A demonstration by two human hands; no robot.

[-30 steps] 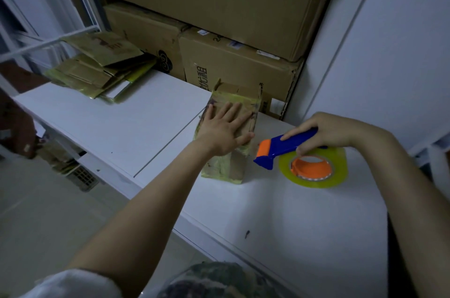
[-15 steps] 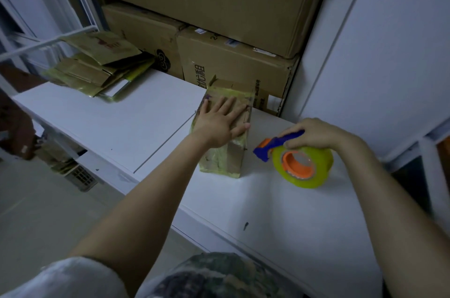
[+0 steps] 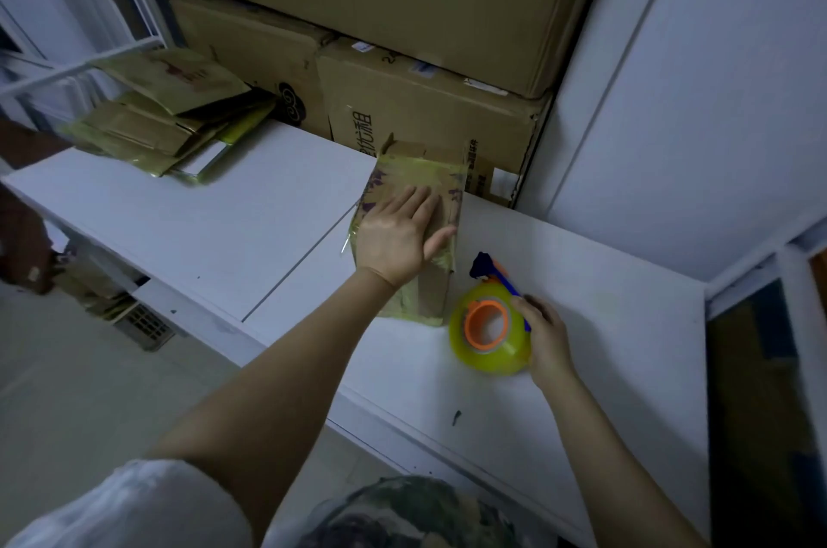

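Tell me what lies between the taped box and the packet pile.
Head view: only bare white tabletop, crossed by a seam, separates the taped box and the packet pile.

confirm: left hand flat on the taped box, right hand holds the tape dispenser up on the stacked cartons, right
No: in the head view the right hand holds the tape dispenser down at the white table, beside the taped box. The left hand is as stated.

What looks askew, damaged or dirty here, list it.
The stack of flat packets lies slumped and fanned out at the far left of the table. The small box under the left hand has wrinkled tape, with a loose end off its left edge. A dark smear sits near the table's front edge.
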